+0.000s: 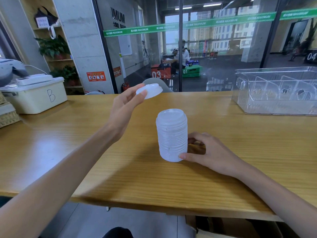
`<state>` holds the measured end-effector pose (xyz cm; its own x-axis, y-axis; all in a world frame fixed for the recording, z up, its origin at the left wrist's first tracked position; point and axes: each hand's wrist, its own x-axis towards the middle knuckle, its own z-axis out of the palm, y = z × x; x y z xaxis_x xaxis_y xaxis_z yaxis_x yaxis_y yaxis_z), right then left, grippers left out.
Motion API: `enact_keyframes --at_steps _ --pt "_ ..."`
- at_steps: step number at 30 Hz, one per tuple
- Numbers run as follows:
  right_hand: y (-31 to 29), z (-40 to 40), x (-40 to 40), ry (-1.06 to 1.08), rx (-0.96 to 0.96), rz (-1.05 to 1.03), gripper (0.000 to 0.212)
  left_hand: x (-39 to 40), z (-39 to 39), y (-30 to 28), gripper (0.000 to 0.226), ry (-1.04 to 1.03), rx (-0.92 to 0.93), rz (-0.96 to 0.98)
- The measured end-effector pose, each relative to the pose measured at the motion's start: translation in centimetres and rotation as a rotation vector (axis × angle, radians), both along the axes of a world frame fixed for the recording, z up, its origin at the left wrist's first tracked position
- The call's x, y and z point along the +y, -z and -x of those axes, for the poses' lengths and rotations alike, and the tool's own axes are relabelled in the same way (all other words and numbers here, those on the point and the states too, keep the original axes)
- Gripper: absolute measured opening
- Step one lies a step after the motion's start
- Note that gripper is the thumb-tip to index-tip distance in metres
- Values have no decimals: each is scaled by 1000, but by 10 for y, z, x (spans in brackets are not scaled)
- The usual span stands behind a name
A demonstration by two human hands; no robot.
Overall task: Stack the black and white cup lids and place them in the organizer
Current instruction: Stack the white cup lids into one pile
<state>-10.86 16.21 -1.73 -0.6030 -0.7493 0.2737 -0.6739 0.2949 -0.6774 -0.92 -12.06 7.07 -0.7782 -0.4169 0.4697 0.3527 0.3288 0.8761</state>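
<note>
A tall stack of white lids (172,135) upright near the middle of a wooden table (85,152). Right hand (208,152) at its right side, low down: thumb tip pressed to the base of the stack, fingers curled against its far side, steadying it in a loose grip. Heel of that hand down on the tabletop.

Left hand (124,107) raised above the table, to the left of the stack and further back, palm turned up. One single white lid (149,91) pinched at its near rim between thumb and fingertips, tilted, clear of the stack and of the table. Slight motion blur along the left forearm, so the exact lie of the fingers under the lid hard to make out, probably two or three beneath it.

Clear plastic organizer (274,93) at the far right of the table, well apart from the stack, with upright dividers inside making several compartments. Contents hard to judge through the clear walls.

At the far left of the table, a cream storage box (36,98) marked with a handwritten B, lid on, a white device on top. Woven basket (7,114) just beside it at the left edge. Behind the table, a glass wall with a green band across it.
</note>
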Motion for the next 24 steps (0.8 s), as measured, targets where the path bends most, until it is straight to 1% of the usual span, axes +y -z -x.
enact_keyframes --at_steps 3,6,10,12,16,24 --pt "0 0 0 -2 -8 7 68 17 -11 -2 52 69 16 -5" --pt "-2 -1 0 -9 -5 8 59 30 -18 1 46 118 1 42" --pt "-5 -3 -1 -15 5 2 47 44 -24 8 43 171 -48 133" --pt "-6 -4 -1 -13 3 -7 48 47 -25 10 42 201 -78 159" --pt "-9 -8 1 -7 -6 -15 46 51 -25 14 44 225 -96 146" --pt "-9 -8 0 0 -10 -17 55 48 -27 19 52 266 -90 125"
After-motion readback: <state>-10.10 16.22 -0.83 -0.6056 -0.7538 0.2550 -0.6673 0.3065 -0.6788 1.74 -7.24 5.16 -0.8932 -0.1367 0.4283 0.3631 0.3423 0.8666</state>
